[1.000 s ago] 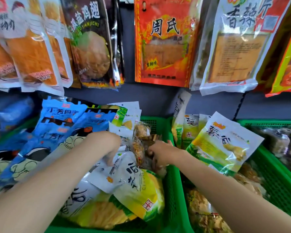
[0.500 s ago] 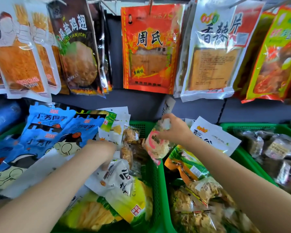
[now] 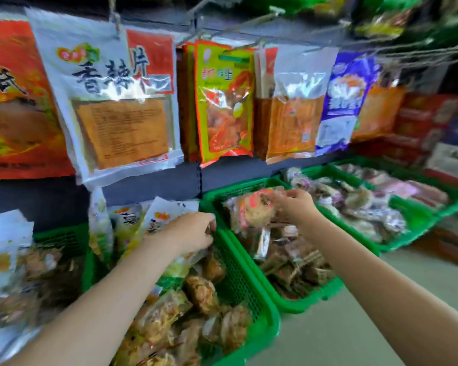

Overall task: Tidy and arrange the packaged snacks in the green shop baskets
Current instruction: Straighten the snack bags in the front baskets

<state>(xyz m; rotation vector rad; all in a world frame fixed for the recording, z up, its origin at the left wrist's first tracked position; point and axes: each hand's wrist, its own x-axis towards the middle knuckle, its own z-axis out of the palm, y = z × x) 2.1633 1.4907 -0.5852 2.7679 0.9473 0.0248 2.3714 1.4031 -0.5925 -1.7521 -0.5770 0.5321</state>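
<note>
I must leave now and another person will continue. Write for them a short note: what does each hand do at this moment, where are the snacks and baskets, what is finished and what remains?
Right hand: holds a clear packet with a pink label and a pale round snack over the second green plastic basket; not released.
Left hand: fingers closed at the rim between that basket and the nearer green basket; what it grips is hidden.
Yellow-and-white pouches stand at the back of the nearer basket; brown packets are loose in front.
Left to do: put the packet down, straighten the loose packets.
</note>
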